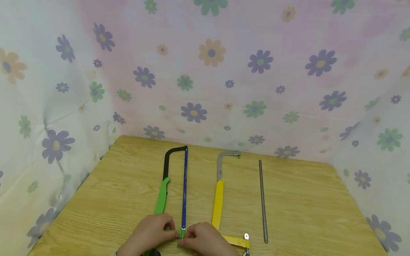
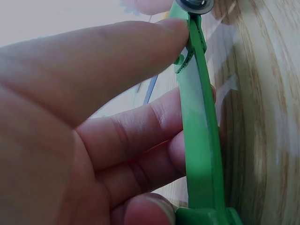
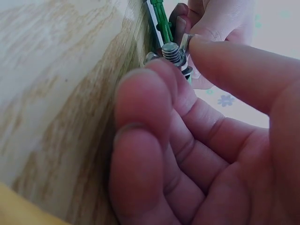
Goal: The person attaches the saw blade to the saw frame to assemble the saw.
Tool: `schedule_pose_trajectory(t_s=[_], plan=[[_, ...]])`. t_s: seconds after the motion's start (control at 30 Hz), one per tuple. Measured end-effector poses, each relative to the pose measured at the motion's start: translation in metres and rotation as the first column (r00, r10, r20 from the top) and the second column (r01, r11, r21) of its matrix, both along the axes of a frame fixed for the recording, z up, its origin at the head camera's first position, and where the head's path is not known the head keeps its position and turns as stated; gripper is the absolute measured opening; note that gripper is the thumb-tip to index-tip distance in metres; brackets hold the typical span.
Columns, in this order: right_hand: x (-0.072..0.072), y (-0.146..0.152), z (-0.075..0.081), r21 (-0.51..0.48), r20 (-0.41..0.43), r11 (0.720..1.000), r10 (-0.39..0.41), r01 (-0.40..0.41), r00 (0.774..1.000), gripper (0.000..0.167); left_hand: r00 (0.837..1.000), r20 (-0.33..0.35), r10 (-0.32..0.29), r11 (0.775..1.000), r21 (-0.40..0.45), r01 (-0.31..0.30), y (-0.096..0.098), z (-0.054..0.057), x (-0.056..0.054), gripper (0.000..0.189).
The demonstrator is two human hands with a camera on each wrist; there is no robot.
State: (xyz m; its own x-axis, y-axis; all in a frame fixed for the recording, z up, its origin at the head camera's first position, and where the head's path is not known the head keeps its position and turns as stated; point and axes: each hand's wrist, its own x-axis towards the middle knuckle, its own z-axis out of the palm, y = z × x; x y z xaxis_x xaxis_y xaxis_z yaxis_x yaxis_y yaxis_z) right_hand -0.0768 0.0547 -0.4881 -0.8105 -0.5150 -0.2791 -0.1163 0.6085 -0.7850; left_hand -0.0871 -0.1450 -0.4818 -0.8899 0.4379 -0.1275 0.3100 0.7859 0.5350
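Observation:
A hacksaw with a green handle (image 1: 161, 199) and a black front bow (image 1: 167, 161) lies on the table. Its blue blade (image 1: 184, 188) runs along the open side of the frame. With thumb and curled fingers my left hand (image 1: 152, 229) grips the green lower arm (image 2: 201, 140) of this hacksaw, close to the blade's near end. Across from it, my right hand (image 1: 208, 238) pinches a metal wing nut (image 3: 186, 42) between thumb and finger. A threaded bolt end (image 3: 172, 53) sticks out through that nut.
Right of the hands lies a yellow hacksaw (image 1: 218, 202) with a grey bow and no blade fitted. Farther right is a loose grey blade (image 1: 262, 201). The wooden table (image 1: 307, 206) is bordered by flower-patterned cloth (image 1: 224, 71) at the back and sides.

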Motion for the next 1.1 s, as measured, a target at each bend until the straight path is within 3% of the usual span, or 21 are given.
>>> schedule_pose_trajectory(t_s=[0.43, 1.1], plan=[[0.0008, 0.0004, -0.0009, 0.011, 0.009, 1.0, -0.014, 0.014, 1.0, 0.038, 1.0, -0.005, -0.001, 1.0, -0.003, 0.001, 0.0001, 0.0001, -0.0004, 0.026], [0.001, 0.0011, -0.0011, 0.004, -0.025, 1.0, 0.02, -0.02, 0.999, 0.033, 1.0, 0.02, 0.002, 1.0, -0.004, -0.002, 0.0016, 0.0007, -0.0001, 0.026]])
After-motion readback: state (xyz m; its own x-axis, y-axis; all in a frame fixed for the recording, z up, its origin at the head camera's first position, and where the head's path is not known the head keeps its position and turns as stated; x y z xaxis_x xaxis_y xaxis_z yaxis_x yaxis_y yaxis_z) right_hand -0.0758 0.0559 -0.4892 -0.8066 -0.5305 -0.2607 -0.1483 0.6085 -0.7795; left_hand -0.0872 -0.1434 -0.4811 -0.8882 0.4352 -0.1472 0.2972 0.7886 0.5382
